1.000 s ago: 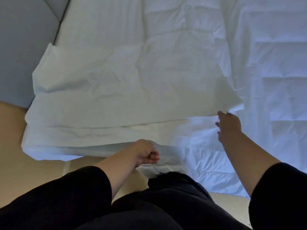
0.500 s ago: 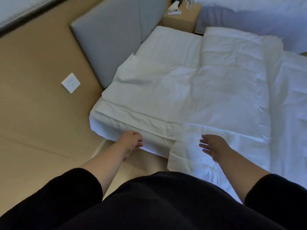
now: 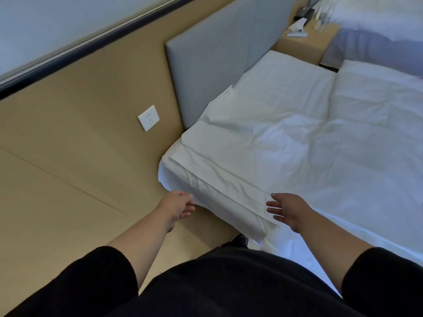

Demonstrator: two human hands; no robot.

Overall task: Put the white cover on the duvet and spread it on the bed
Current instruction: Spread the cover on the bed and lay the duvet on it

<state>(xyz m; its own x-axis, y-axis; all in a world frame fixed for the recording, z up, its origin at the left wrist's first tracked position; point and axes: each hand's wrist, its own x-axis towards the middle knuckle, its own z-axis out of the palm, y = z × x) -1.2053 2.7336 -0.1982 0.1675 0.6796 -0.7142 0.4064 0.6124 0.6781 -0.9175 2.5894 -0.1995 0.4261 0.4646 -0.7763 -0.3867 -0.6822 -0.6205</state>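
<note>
- The cover [image 3: 263, 143] lies flat on the bed [image 3: 295, 72], a broad white sheet with its near-left corner at the mattress corner and its near edge running along the bed's side, from far left to near right.
- The duvet [image 3: 377, 115] appears to be the thicker white layer spread further right, reaching well across the bed; where it ends under the cover I cannot tell.
- The left hand [image 3: 177, 207] hangs off the bed's near-left corner, fingers loosely curled, just beside the draped cloth there. It seems to hold nothing, though whether the fingertips touch the cloth is unclear.
- The right hand [image 3: 287, 211] is spread wide, fingers straight and apart, over the cover's near edge and holding nothing.
- The relation that matters: the cover's near edge lies between the two hands and runs roughly from one to the other, so each hand is close to its own stretch of hem.
- Judging by this, the likely next move is to take that edge up with both hands; the left is nearer the corner, the right nearer the middle.
- Far off stand a grey headboard [image 3: 217, 60] and a wall socket [image 3: 148, 118].
</note>
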